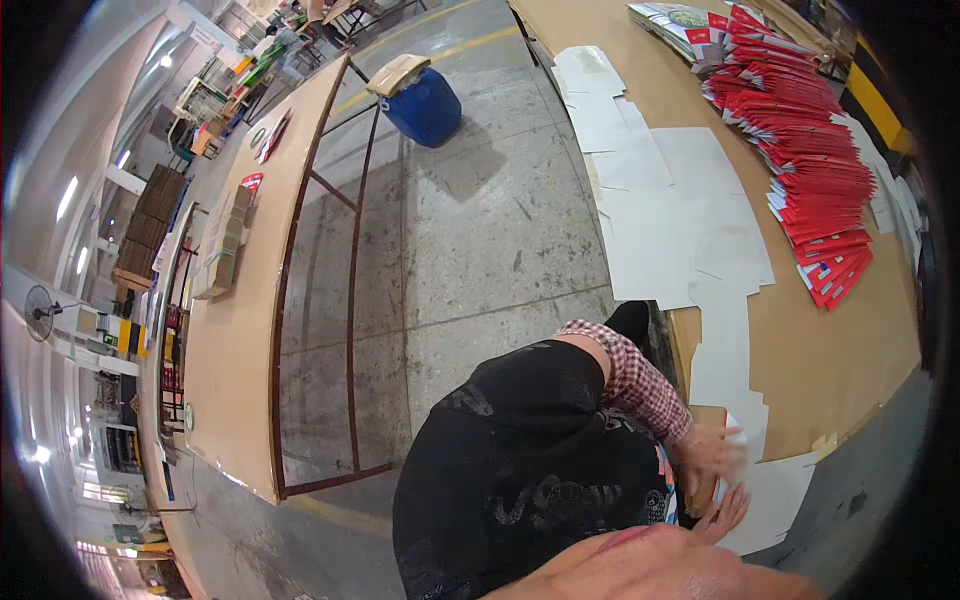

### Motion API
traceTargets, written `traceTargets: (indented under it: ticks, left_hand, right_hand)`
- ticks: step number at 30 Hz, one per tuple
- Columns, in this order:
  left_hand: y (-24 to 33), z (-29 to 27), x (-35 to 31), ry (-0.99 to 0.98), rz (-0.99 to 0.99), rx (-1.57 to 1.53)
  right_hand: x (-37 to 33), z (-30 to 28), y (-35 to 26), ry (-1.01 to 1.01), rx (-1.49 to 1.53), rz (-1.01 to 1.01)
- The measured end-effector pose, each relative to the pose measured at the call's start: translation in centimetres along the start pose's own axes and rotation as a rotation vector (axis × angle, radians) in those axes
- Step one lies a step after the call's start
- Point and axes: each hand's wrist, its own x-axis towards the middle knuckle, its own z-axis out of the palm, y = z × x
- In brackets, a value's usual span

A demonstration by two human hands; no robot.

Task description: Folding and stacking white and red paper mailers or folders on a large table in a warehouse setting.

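Note:
My left hand (707,453), below a red-and-white checked sleeve (645,385), lies over a small flat piece (709,416) with a brown face and a red-and-white edge. Its fingertips are smeared by motion, and the hand covers much of the piece, so I cannot make out its kind. Just nearer, my right hand (724,513) has its fingers stretched out beside the piece's lower end, over white sheets (785,495). Both hands are at the near end of the brown-topped table (800,370).
A long row of overlapping red-and-white packets (815,185) covers the table's far right. White sheets (665,210) line its left side. Across the concrete floor (500,240) stand a blue barrel (422,108) with cardboard on top and another table (245,350) with a metal frame.

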Motion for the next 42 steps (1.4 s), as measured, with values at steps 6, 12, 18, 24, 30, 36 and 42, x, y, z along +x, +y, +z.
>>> traceTargets:
  ticks: [6, 12, 18, 24, 30, 36, 42]
  left_hand:
    - [2.0, 0.4, 0.2, -0.081, 0.086, 0.159]
    - [3.6, 2.3, 1.4, -0.109, 0.224, -0.054]
    - [4.8, 7.1, 1.0, 0.053, 0.267, 0.441]
    - [-2.2, -5.6, -4.7, 0.024, 0.076, 0.529]
    - [-10.6, -6.3, 4.7, -0.664, 0.118, -0.179]
    - [-14.1, -10.4, 3.2, -0.823, -0.134, -0.462]
    - [-9.4, -13.0, -4.5, -0.324, -0.774, -0.208]
  right_hand:
    - [-3.6, -1.9, -6.5, 0.478, -0.195, 0.238]
    - [-4.3, -2.0, -8.0, 0.522, -0.081, 0.341]
    - [-1.9, -2.6, -8.1, 0.523, 0.102, 0.307]
    - [2.4, -1.8, -0.3, 0.389, 0.232, 0.188]
    - [2.3, -0.7, -2.5, 0.634, 0.218, 0.291]
    - [2.7, 0.4, -3.9, 0.123, -0.326, -0.003]
    - [5.0, 2.7, -0.3, -0.007, 0.057, 0.184]
